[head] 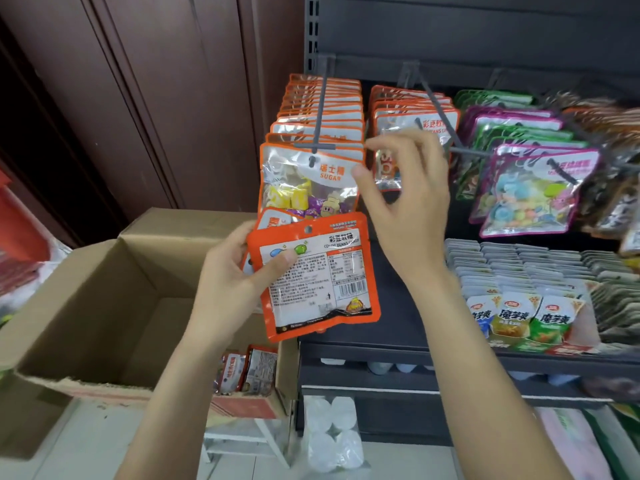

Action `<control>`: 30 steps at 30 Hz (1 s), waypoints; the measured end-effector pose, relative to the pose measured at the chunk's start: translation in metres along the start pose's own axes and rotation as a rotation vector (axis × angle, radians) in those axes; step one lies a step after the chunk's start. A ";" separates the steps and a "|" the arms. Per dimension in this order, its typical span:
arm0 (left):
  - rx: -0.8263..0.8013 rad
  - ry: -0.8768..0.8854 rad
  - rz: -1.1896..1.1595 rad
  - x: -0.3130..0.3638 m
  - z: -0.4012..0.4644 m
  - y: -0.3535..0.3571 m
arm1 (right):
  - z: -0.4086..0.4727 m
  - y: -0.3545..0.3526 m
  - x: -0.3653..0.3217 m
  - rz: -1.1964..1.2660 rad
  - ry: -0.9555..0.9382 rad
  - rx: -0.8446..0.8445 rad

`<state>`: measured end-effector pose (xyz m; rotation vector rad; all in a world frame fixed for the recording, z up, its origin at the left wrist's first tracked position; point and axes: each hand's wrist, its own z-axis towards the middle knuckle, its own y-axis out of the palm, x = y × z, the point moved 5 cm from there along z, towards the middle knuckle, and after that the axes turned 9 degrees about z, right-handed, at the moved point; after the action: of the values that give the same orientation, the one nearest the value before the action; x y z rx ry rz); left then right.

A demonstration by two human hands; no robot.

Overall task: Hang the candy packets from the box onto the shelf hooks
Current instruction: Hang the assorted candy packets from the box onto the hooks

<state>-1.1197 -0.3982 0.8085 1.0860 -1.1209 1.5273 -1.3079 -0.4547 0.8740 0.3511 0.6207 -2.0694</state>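
Note:
My left hand (235,275) grips a small stack of orange candy packets (315,275), back side facing me, just below the left shelf hook (317,147). That hook holds a full row of orange packets (311,181), the front one showing yellow and purple sweets. My right hand (405,199) is raised beside the front hanging packet, fingers spread, thumb and forefinger near its top right corner, holding nothing. A second hook (440,112) to the right carries more orange packets (415,123). The cardboard box (97,306) stands open at lower left with a few packets (249,372) in its corner.
Purple and green candy bags (533,188) hang on hooks further right. Below them a dark shelf (398,323) holds rows of small snack sachets (516,320). Brown panelled wall fills the upper left. White cups in plastic (332,431) sit on the floor by the shelf base.

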 end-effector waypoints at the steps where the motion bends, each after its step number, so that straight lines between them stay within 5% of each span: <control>1: -0.010 0.002 0.001 0.002 0.001 0.006 | -0.007 -0.011 -0.001 0.071 0.058 -0.028; 6: -0.053 -0.013 -0.070 0.004 0.003 0.039 | -0.062 -0.046 0.003 0.275 0.483 -0.286; 12: -0.085 -0.037 -0.120 0.004 -0.003 0.089 | -0.102 -0.074 0.026 0.522 0.832 -0.319; 19: -0.130 -0.122 -0.146 -0.003 -0.008 0.135 | -0.115 -0.147 0.061 0.245 0.740 0.272; 23: -0.093 -0.139 -0.198 -0.005 -0.008 0.146 | -0.117 -0.189 0.046 0.026 0.502 0.548; 30: -0.184 -0.113 -0.190 0.004 -0.016 0.174 | -0.118 -0.127 0.009 -0.427 -0.110 0.183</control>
<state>-1.2924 -0.4099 0.7812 1.1281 -1.1744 1.2033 -1.4189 -0.3382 0.8085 0.2189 0.4688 -2.5459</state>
